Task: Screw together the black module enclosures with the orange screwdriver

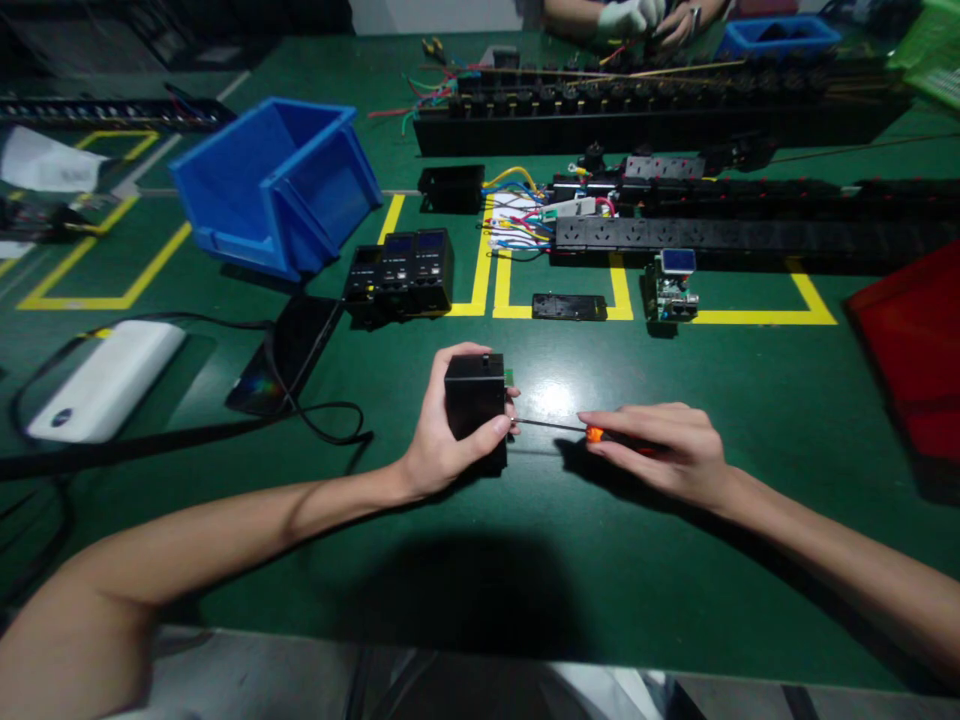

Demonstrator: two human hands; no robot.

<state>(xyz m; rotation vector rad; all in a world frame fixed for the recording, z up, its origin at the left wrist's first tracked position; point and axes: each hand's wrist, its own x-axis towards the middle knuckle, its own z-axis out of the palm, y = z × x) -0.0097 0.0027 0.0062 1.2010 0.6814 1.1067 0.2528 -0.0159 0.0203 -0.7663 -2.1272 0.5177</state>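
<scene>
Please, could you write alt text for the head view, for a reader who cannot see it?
A person's left hand holds a black box while the right hand points a screwdriver at the box's side. Beyond them, a blue bin, three black modules and a small circuit board stand on a green table.

a blue bin point(232, 215) stands beyond a dark phone point(301, 338) and white power bank point(112, 380).

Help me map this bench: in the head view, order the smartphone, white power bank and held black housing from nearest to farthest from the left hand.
1. Black housing: gripped in the left hand.
2. Smartphone: to that hand's left.
3. White power bank: farther out, same side.
</scene>
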